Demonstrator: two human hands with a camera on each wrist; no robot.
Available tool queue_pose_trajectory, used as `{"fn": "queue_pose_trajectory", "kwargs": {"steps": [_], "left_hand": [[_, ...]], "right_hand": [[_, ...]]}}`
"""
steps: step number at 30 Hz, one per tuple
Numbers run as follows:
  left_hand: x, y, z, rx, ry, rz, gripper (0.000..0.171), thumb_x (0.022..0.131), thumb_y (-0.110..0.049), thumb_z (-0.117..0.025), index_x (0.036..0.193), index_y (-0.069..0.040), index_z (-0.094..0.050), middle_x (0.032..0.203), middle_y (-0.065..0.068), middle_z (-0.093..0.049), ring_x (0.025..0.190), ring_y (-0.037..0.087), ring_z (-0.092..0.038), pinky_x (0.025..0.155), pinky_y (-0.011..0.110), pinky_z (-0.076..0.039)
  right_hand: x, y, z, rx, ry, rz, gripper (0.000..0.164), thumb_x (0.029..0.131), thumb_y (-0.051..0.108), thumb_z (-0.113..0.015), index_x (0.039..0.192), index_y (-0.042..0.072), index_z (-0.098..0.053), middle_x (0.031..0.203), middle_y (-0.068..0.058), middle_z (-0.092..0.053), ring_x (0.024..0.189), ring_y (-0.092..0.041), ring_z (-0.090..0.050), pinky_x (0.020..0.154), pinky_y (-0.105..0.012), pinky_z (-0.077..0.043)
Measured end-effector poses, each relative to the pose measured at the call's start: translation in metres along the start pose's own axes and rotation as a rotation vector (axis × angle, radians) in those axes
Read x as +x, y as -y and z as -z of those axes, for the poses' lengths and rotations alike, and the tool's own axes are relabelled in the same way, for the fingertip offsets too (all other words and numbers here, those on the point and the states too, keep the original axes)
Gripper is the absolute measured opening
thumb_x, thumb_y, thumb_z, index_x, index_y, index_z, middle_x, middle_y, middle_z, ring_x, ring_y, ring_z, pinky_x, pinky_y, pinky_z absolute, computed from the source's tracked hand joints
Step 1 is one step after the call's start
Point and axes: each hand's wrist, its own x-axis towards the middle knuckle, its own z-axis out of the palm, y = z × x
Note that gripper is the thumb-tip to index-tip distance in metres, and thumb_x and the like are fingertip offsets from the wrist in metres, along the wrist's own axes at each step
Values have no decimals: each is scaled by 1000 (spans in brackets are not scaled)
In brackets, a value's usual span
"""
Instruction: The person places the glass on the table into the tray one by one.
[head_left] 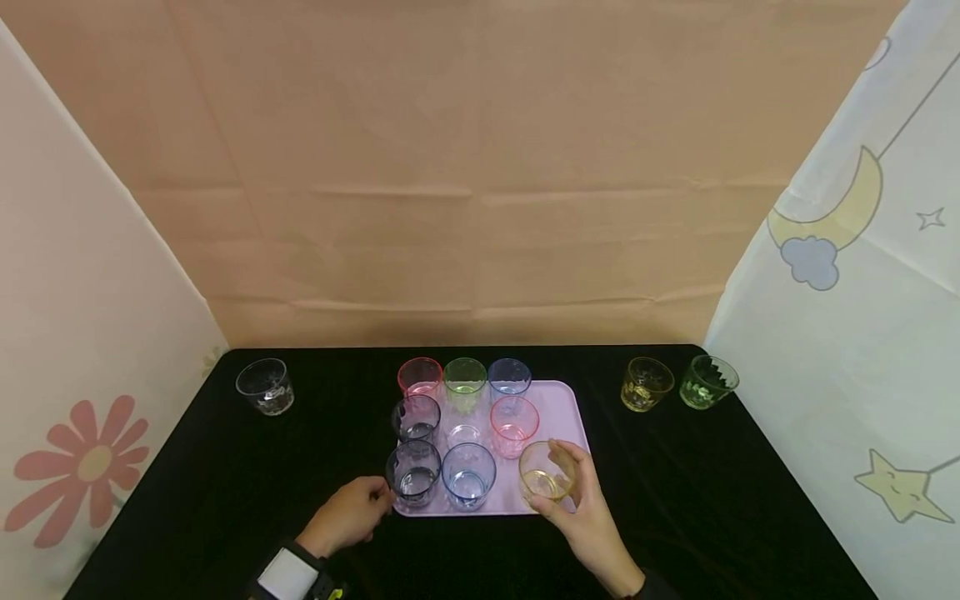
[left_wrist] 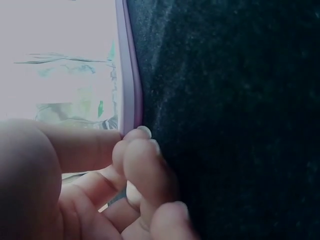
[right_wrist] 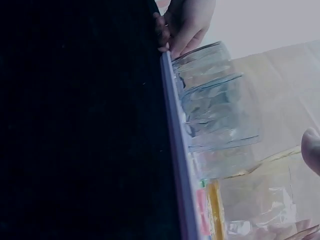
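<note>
A light purple tray [head_left: 561,408] lies on the dark table, bearing several tinted drinking glasses in rows. At its front left corner my left hand [head_left: 348,514] pinches the rim between thumb and fingertips; the left wrist view shows this tray edge [left_wrist: 129,75] close up. My right hand [head_left: 585,521] holds a yellow-tinted glass [head_left: 546,473] by its sides at the tray's front right. In the right wrist view the yellow glass [right_wrist: 260,200] stands upright close by the tray edge. Left of it are a blue glass [head_left: 468,479] and a dark grey glass [head_left: 415,475].
Behind these on the tray are a red glass [head_left: 514,427], another grey one [head_left: 417,419], and red, green [head_left: 465,382] and blue ones at the back. Off the tray stand a clear glass [head_left: 266,387] at left, and yellow [head_left: 647,385] and green [head_left: 707,383] glasses at right.
</note>
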Motion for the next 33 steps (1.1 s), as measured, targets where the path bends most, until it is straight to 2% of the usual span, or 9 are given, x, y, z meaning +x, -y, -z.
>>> {"fn": "queue_pose_trajectory", "kwargs": {"steps": [4, 7, 13, 19, 25, 27, 30, 33], "left_hand": [[0, 0, -1, 7, -6, -2, 21, 102, -22, -55, 85, -12, -63, 61, 1, -52, 50, 15, -52, 47, 29, -39], [-1, -1, -1, 7, -3, -6, 21, 102, -22, -55, 86, -11, -63, 61, 1, -52, 50, 15, -52, 48, 30, -40], [-2, -3, -1, 5, -2, -2, 22, 102, -23, -55, 85, -11, -62, 62, 2, -52, 51, 16, -52, 49, 31, -41], [-1, -3, 0, 7, 4, 16, 21, 102, -22, -55, 85, -11, -62, 63, 2, -53, 51, 16, -52, 49, 30, -41], [-1, -3, 2, 3, 0, 14, 21, 102, -21, -55, 85, -11, -62, 63, 2, -52, 52, 16, -52, 49, 30, -41], [-1, -3, 2, 3, 1, 13, 21, 102, -21, -55, 85, -11, -62, 62, 2, -52, 52, 16, -52, 49, 30, -41], [-1, -3, 2, 2, 1, 10, 21, 102, -21, -55, 85, -11, -62, 62, 2, -52, 52, 16, -52, 49, 31, -41], [-1, -4, 2, 4, -1, 7, 21, 102, -20, -55, 84, -11, -62, 62, 2, -52, 52, 16, -52, 50, 31, -41]], "right_hand": [[2, -7, -4, 0, -9, -1, 68, 87, -4, -75, 144, 0, -38, 154, -24, -42, 139, -25, -42, 106, -32, -38], [2, -10, -6, 17, -5, -6, 68, 86, -4, -75, 143, 0, -38, 153, -24, -43, 139, -36, -39, 104, -25, -39], [2, -11, -12, 45, 1, -52, 69, 87, -2, -75, 144, -1, -35, 155, -26, -40, 142, -42, -34, 105, -24, -38], [3, -11, -16, 43, 9, -82, 70, 88, 0, -75, 144, -1, -33, 155, -28, -38, 143, -43, -31, 107, -31, -38], [6, -11, -19, 66, 29, -87, 71, 88, 0, -75, 144, -1, -32, 155, -28, -37, 143, -45, -30, 104, -25, -39], [7, -11, -21, 63, 33, -91, 71, 88, 1, -76, 144, 0, -32, 154, -27, -38, 142, -44, -31, 107, -29, -39], [7, -12, -22, 53, 35, -93, 72, 88, 3, -77, 144, 2, -32, 153, -24, -40, 142, -43, -33, 113, -47, -34], [7, -12, -24, 57, 36, -92, 73, 88, 4, -77, 144, 4, -32, 153, -22, -40, 142, -43, -33, 112, -65, -25]]}}
